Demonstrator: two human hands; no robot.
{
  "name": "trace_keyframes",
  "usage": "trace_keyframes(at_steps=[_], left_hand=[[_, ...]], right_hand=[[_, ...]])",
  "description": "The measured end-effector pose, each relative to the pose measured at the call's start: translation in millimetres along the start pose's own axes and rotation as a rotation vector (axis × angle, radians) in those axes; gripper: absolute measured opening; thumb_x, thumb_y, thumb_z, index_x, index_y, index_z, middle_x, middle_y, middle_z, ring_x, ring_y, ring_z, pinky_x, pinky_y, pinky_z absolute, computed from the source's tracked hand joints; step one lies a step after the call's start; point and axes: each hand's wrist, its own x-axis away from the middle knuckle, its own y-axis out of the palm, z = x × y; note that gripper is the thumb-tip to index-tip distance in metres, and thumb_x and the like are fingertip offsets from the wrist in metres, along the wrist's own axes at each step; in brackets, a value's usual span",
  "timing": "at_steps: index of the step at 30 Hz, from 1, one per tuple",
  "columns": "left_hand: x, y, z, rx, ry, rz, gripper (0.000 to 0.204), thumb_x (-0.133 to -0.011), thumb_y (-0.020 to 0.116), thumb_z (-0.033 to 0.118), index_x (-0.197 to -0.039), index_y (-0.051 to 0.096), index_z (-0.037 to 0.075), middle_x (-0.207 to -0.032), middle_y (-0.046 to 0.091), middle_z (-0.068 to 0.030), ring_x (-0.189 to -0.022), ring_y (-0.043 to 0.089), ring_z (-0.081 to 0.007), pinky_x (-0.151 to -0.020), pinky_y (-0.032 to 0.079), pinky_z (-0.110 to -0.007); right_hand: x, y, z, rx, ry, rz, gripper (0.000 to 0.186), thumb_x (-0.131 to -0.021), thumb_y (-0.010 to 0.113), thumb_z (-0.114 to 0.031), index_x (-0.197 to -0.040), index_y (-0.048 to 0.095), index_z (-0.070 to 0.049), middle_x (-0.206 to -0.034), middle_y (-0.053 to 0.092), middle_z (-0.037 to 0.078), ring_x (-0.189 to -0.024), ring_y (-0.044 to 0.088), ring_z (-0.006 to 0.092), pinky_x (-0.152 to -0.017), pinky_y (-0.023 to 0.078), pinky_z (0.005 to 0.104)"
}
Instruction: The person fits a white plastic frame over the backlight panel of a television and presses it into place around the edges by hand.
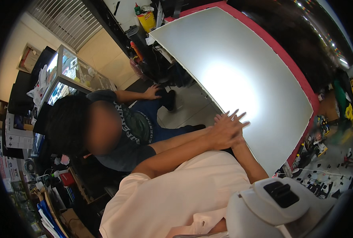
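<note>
Over the near edge of a large white, glowing curved panel, my left hand lies across my right hand, its fingers stretched out and apart. My right hand is mostly hidden beneath it. A seated co-worker in a dark printed T-shirt is at my left, one forearm reaching toward the panel beside my hands. I cannot tell clearly whose fingertips show just left of mine. The panel rests on a red-edged surface.
A glass display case stands at the left. A yellow container and tools sit beyond the panel's left end. A dark screen is at top right. Small parts clutter the right surface. A white rounded object is at lower right.
</note>
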Motion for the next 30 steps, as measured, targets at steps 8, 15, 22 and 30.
trace_keyframes(at_steps=[8, 15, 22, 30], left_hand=[[42, 38, -126, 0.273, -0.648, 0.086, 0.046, -0.092, 0.050, 0.038, -0.121, 0.053, 0.003, -0.122, 0.053, -0.0196, -0.110, 0.053, -0.0334, -0.091, 0.042, -0.044], [33, 69, -133, 1.001, -1.215, 0.277, 0.064, -0.093, 0.049, 0.047, -0.129, 0.041, -0.005, -0.118, 0.053, -0.0238, -0.105, 0.056, -0.0329, -0.090, 0.045, -0.043], [3, 95, -164, 1.236, -1.254, 0.361, 0.048, -0.089, 0.057, 0.047, -0.108, 0.052, 0.003, -0.097, 0.060, -0.0112, -0.079, 0.060, -0.0223, -0.064, 0.049, -0.036], [-17, 92, -155, 1.062, -1.329, 0.370, 0.046, -0.093, 0.056, 0.030, -0.125, 0.044, -0.001, -0.115, 0.057, -0.0131, -0.105, 0.055, -0.0302, -0.097, 0.039, -0.049]], right_hand=[[53, 31, -53, 0.568, -0.206, -0.069, 0.059, -0.099, 0.031, -0.043, -0.140, 0.033, -0.001, -0.145, 0.034, 0.016, -0.132, 0.034, 0.0300, -0.110, 0.026, 0.0404], [-44, -31, -58, 1.978, -0.707, 0.284, 0.060, -0.094, 0.043, -0.036, -0.141, 0.031, -0.001, -0.145, 0.029, 0.025, -0.137, 0.022, 0.0399, -0.111, 0.016, 0.0503], [-114, -51, -55, 2.231, -0.770, 0.340, 0.061, -0.093, 0.039, -0.043, -0.144, 0.030, -0.010, -0.149, 0.024, 0.019, -0.138, 0.019, 0.0396, -0.111, 0.013, 0.0545], [-45, -115, -106, 2.352, -0.534, 0.599, 0.061, -0.094, 0.032, -0.052, -0.145, 0.030, -0.018, -0.151, 0.023, 0.011, -0.140, 0.018, 0.0319, -0.113, 0.011, 0.0498]])
